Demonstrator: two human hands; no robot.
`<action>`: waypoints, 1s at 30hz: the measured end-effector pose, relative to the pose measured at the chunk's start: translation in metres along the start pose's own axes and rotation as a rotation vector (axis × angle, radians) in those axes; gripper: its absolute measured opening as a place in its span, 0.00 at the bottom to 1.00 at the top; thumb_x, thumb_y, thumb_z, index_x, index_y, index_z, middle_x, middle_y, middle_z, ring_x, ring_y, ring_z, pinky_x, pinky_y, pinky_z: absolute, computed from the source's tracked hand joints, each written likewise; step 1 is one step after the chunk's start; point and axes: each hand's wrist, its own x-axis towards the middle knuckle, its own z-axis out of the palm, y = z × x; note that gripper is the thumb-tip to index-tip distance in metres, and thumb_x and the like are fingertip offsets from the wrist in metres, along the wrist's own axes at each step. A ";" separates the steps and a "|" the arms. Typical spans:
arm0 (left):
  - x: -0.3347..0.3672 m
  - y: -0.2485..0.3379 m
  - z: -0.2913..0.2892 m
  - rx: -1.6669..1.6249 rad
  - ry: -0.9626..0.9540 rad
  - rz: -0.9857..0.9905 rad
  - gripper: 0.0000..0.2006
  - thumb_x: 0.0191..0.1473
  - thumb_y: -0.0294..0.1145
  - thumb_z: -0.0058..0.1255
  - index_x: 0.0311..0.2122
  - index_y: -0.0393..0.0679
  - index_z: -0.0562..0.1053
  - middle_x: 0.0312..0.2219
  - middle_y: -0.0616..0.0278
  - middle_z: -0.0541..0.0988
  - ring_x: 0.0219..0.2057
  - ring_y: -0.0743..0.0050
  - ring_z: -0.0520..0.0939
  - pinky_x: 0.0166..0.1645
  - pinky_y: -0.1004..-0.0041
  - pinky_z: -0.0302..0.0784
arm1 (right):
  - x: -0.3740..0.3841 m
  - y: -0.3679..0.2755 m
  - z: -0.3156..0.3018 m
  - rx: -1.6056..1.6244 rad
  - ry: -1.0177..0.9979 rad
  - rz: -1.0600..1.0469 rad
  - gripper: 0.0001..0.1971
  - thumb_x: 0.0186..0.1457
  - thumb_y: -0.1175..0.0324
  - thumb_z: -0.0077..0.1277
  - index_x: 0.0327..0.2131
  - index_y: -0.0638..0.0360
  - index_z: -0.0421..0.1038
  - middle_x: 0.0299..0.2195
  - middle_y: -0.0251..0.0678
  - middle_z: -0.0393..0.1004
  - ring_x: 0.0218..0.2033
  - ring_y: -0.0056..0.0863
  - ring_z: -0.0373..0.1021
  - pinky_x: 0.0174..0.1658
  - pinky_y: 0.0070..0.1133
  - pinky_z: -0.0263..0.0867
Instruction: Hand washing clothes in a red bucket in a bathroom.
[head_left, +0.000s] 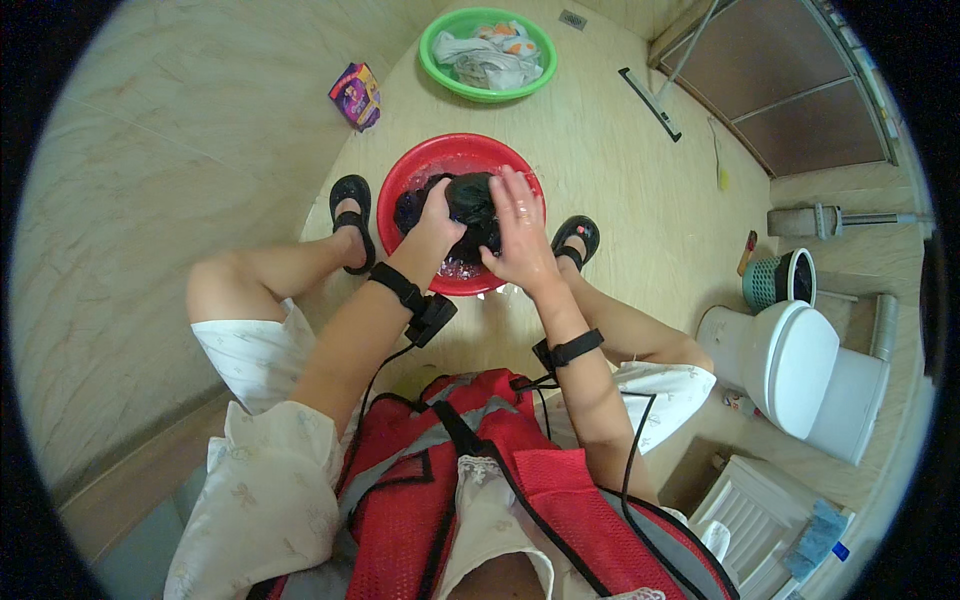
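Observation:
Wet black cloth [470,200] is bunched up in a red basin [392,172] on the floor between my feet. My left hand [438,218] grips the left side of the bundle, its fingertips hidden in the dark folds. On the other side my right hand [520,238] lies along the cloth with its fingers stretched out and wet. Water and some suds show around the bundle, though the cloth's exact kind cannot be made out.
Beyond the basin sits a green tub [432,72] with light-coloured laundry [492,62]. A purple packet [357,97] stands by the left wall. To the right are a floor squeegee [652,106], a small wastebasket [766,282], a toilet [800,365] and a white slatted stool [745,525].

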 end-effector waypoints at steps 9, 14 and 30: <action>0.002 -0.044 0.003 0.197 0.643 0.245 0.09 0.49 0.32 0.50 0.35 0.40 0.72 0.30 0.61 0.76 0.30 0.71 0.78 0.35 0.70 0.75 | 0.007 0.022 0.066 -0.046 0.178 0.115 0.36 0.38 0.83 0.51 0.55 0.60 0.52 0.51 0.57 0.56 0.47 0.56 0.60 0.49 0.35 0.61; 0.002 -0.033 -0.012 0.741 0.659 0.493 0.07 0.44 0.25 0.50 0.32 0.35 0.72 0.28 0.60 0.76 0.27 0.72 0.77 0.34 0.71 0.73 | 0.012 0.018 0.086 0.323 0.167 0.498 0.24 0.33 0.71 0.60 0.40 0.62 0.66 0.31 0.52 0.72 0.37 0.51 0.69 0.41 0.34 0.65; -0.003 0.003 -0.012 0.905 0.199 0.294 0.11 0.40 0.21 0.44 0.32 0.33 0.72 0.25 0.55 0.77 0.27 0.69 0.79 0.32 0.71 0.74 | 0.013 0.028 0.087 1.458 -0.490 1.022 0.31 0.34 0.83 0.50 0.46 0.55 0.52 0.17 0.32 0.64 0.14 0.20 0.60 0.13 0.17 0.52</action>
